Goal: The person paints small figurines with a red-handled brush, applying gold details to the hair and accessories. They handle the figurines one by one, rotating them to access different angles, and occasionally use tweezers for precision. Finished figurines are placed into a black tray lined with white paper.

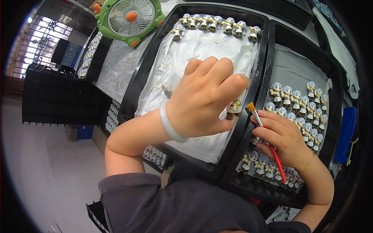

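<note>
My left hand [208, 99], with a pale bangle at its wrist, is closed on a small figurine [234, 108] over the white-lined tray. My fingers cover most of the figurine; part of its yellow and white body and dark legs show. My right hand [283, 136] grips a paintbrush [277, 164] with a red handle. Its orange-brown bristles point up towards the held figurine, a little apart from it. Below my right hand, grey-haired figurines [296, 99] stand in rows in the right black tray [269, 70]. Similar figurines [212, 24] line the far end of the left black tray [136, 83].
A green animal-shaped fan [131, 17] stands at the back left. Stacked black crates [62, 97] are on the left, near more trays of small pale pieces [112, 116]. A blue bin [345, 136] sits at the right edge.
</note>
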Tool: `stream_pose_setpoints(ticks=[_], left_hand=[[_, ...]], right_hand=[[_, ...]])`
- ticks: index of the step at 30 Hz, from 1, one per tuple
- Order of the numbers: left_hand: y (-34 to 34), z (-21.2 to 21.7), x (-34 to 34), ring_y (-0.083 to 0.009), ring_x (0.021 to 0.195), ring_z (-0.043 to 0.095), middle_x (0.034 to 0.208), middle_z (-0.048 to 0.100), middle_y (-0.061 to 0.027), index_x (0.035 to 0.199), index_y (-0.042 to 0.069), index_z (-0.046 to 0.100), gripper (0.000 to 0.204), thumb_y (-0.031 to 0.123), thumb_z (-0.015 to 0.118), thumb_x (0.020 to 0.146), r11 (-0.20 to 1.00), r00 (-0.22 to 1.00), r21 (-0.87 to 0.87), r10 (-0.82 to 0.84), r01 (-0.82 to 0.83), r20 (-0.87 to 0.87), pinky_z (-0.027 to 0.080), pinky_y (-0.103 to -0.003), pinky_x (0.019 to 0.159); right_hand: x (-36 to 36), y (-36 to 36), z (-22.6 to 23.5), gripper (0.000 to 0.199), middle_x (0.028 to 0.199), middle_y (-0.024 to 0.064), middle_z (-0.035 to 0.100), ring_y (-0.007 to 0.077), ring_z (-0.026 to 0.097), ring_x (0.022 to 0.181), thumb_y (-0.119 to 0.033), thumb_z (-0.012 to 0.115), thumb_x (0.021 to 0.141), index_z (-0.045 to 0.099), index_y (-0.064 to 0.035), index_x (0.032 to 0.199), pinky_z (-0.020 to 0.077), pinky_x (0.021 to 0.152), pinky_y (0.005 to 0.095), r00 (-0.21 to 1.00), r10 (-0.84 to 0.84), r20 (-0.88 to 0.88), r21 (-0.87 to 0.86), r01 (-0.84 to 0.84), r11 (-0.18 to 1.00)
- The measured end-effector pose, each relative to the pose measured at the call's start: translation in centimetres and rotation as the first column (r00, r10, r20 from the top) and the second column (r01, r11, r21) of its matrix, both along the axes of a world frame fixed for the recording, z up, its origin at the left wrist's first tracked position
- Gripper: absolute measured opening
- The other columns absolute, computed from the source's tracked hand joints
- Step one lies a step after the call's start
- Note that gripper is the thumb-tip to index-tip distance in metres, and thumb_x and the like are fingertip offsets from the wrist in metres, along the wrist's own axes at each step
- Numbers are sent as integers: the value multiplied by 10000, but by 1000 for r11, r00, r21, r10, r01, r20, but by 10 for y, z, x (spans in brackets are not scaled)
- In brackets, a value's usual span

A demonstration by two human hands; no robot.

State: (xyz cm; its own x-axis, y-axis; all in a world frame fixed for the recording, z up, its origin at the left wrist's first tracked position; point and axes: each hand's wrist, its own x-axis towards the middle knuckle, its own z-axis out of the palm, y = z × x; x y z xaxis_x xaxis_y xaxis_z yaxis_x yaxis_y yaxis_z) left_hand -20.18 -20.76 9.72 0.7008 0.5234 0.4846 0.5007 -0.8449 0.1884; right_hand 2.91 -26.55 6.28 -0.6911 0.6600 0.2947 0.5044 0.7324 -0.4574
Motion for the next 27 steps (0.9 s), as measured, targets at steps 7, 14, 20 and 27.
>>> stream_pose_setpoints(ticks=[7, 14, 20, 27], left_hand=[[-2, 2, 2, -235, 746, 465, 807, 450, -50, 1048, 102, 503, 635, 105, 709, 448, 1000, 999, 6, 26, -25, -34, 295, -330, 678], [-4, 7, 2, -235, 763, 462, 803, 443, -49, 1049, 98, 512, 664, 146, 724, 422, 997, 997, -51, 48, -52, -65, 297, -325, 704], [-4, 7, 4, -236, 766, 460, 799, 445, -50, 1043, 91, 514, 653, 163, 729, 431, 996, 998, -78, 36, -39, -50, 296, -323, 709], [-4, 4, 6, -236, 766, 462, 803, 452, -46, 1034, 89, 511, 641, 175, 732, 439, 996, 996, -80, 38, -44, -75, 301, -322, 704]], right_hand=[[-1, 1, 2, 325, 1075, 66, 577, 266, 536, 1068, -86, 704, 610, 544, -85, 892, 476, 808, 350, 1000, -5, 4, -11, 5, 1000], [-1, 1, 1, 322, 1073, 70, 578, 268, 538, 1064, -85, 704, 609, 544, -85, 889, 475, 816, 352, 1000, -7, -3, -13, 7, 1000], [0, 1, 0, 327, 1067, 71, 577, 266, 539, 1062, -80, 704, 609, 548, -83, 896, 477, 814, 352, 1000, -5, -7, -10, 5, 1000], [1, 0, -1, 326, 1061, 74, 575, 265, 539, 1058, -83, 704, 613, 549, -84, 900, 479, 811, 351, 1000, -2, -8, 8, 2, 1000]])
